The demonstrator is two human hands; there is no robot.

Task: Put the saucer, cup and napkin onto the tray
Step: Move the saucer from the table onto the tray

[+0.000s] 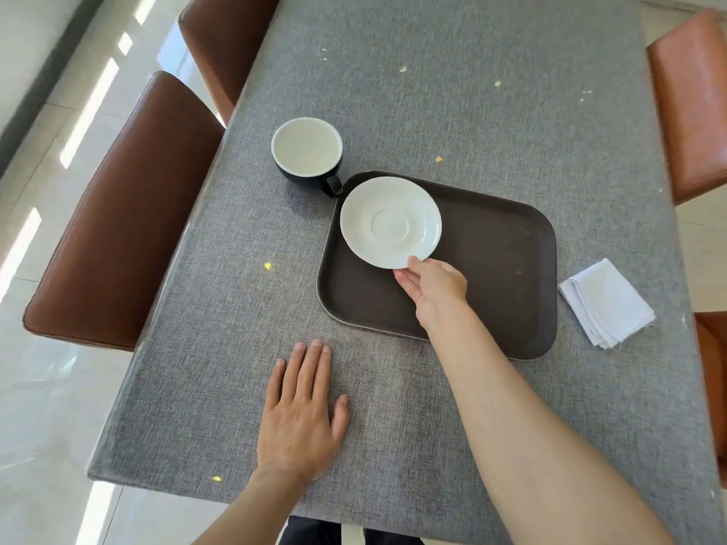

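My right hand (434, 289) grips the near rim of a white saucer (389, 223), which is over the far-left part of the dark brown tray (503, 269). I cannot tell whether the saucer touches the tray. A black cup with a white inside (307, 151) stands on the table just beyond the tray's far-left corner, its handle toward the tray. A folded white napkin (607, 302) lies on the table to the right of the tray. My left hand (303, 411) rests flat on the tablecloth, holding nothing, nearer to me and left of the tray.
The table carries a grey cloth (452, 92) with small yellow specks. Two brown leather chairs (118, 218) stand along the left side and orange-brown chairs (692, 108) along the right. The table's left edge runs close to the cup.
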